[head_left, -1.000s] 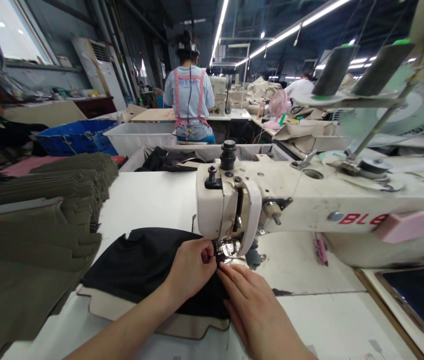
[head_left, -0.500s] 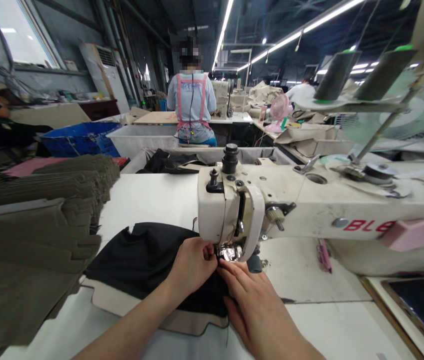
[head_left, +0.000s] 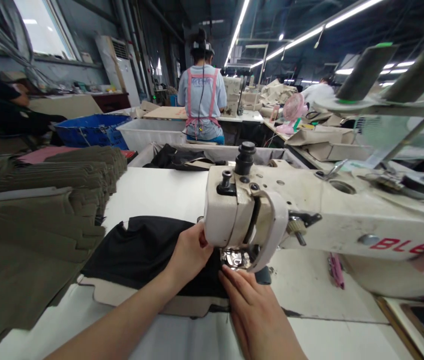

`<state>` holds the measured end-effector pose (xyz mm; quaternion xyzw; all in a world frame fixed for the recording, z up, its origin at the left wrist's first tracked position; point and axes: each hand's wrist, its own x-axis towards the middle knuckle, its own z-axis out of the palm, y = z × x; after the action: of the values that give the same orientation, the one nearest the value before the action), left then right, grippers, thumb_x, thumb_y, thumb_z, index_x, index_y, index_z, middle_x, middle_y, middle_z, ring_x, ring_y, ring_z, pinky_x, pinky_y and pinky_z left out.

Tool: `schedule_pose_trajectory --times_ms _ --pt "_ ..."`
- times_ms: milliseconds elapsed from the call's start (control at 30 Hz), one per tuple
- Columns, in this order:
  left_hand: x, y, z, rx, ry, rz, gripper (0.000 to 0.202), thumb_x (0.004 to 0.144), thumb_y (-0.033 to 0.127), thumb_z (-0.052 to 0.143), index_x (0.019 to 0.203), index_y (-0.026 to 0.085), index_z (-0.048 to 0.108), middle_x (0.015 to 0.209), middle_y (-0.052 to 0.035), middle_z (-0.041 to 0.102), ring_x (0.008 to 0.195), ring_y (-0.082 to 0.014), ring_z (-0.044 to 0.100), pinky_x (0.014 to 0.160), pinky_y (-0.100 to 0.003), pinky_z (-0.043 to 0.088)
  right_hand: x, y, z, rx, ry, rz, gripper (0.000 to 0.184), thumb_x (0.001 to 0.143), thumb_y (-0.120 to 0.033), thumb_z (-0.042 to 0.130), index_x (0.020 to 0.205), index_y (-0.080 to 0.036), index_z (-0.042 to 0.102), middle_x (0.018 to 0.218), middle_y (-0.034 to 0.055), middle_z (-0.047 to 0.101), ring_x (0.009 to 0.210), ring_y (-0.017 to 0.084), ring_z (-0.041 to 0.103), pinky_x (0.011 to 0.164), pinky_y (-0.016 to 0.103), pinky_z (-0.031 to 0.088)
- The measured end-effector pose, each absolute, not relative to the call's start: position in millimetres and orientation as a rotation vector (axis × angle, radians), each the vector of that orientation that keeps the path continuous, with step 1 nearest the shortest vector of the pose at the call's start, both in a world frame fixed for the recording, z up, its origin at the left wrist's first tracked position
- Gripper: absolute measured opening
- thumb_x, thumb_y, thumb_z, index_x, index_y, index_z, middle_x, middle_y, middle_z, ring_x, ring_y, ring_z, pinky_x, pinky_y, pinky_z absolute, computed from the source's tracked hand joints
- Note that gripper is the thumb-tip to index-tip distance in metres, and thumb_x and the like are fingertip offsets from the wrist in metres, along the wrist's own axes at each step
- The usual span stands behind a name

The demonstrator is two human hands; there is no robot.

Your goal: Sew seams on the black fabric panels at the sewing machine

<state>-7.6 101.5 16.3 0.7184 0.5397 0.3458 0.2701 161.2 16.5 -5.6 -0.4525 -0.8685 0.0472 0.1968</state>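
Observation:
A black fabric piece (head_left: 140,250) with a beige layer (head_left: 117,292) along its near edge lies on the white sewing table. It reaches under the metal presser foot (head_left: 236,257) of a sewing machine (head_left: 221,215). My left hand (head_left: 191,257) is raised over the cloth at the left side of the machine head. Its fingers are curled, and the tips are partly hidden behind the head, so what they hold cannot be made out. My right hand (head_left: 255,305) rests with fingers stretched out, their tips on the fabric's edge just in front of the presser foot.
Stacked olive fabric pieces (head_left: 39,235) cover the left side. A bin (head_left: 290,157) with dark cloth stands behind the table, with a blue bin (head_left: 91,130) farther left. Thread cones (head_left: 365,72) rise at right. One person (head_left: 202,95) works ahead; another sits far left.
My left hand has moved up from beside the presser foot to the machine head's left side. My right hand stays by the foot. The view has shifted slightly left.

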Motion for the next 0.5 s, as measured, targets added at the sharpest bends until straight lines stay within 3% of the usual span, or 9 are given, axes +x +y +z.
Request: schedule_pose_trajectory --times_ms 100,167,267,400,500 --pt "-21.9 79.4 20.3 2.22 1.274 0.866 0.017 0.079 0.033 0.06 0.085 0.017 0.062 0.09 -0.0059 0.063 0.087 -0.0224 0.055 0.08 -0.034 0.042 161.1 13.1 -1.7 -1.237 -2.419 0.192 0.053 0.078 0.0 0.041 0.13 -0.009 0.045 0.133 0.0138 0.048 0.12 0.03 0.043 0.096 0.049 0.045" --pt "-30.8 63.8 19.2 2.488 1.002 0.692 0.026 0.079 0.037 0.062 0.099 0.019 0.062 0.097 -0.0063 0.062 0.091 -0.0237 0.053 0.083 -0.037 0.041 161.5 8.8 2.7 -1.208 -2.324 0.309 0.046 0.08 -0.001 0.039 0.123 -0.011 0.049 0.125 0.0143 0.052 0.117 0.027 0.046 0.096 0.045 0.045" --pt "-38.3 52.3 13.7 2.606 0.822 0.599 0.026 0.09 0.023 0.045 0.113 0.017 0.058 0.095 -0.0067 0.061 0.085 -0.0195 0.053 0.077 -0.033 0.043 161.8 0.3 8.8 -1.239 -2.144 0.447 0.033 0.083 -0.005 0.038 0.11 -0.015 0.054 0.107 0.0122 0.058 0.101 0.021 0.055 0.087 0.036 0.051" --pt "-37.4 57.1 13.4 2.45 0.913 0.639 0.027 0.093 0.015 0.038 0.11 0.02 0.059 0.096 -0.0042 0.06 0.089 -0.0153 0.053 0.079 -0.026 0.043 157.3 -6.6 10.4 -1.223 -2.247 0.383 0.043 0.078 -0.006 0.047 0.12 -0.014 0.051 0.118 0.0109 0.056 0.112 0.024 0.049 0.097 0.038 0.045" --pt "-33.2 60.5 18.1 2.543 0.885 0.567 0.027 0.093 0.015 0.038 0.109 0.019 0.058 0.097 -0.004 0.061 0.087 -0.016 0.054 0.079 -0.027 0.043 152.4 -5.3 9.8 -1.159 -2.328 0.322 0.047 0.075 -0.003 0.046 0.12 -0.014 0.055 0.118 0.0094 0.059 0.113 0.023 0.049 0.1 0.035 0.044"
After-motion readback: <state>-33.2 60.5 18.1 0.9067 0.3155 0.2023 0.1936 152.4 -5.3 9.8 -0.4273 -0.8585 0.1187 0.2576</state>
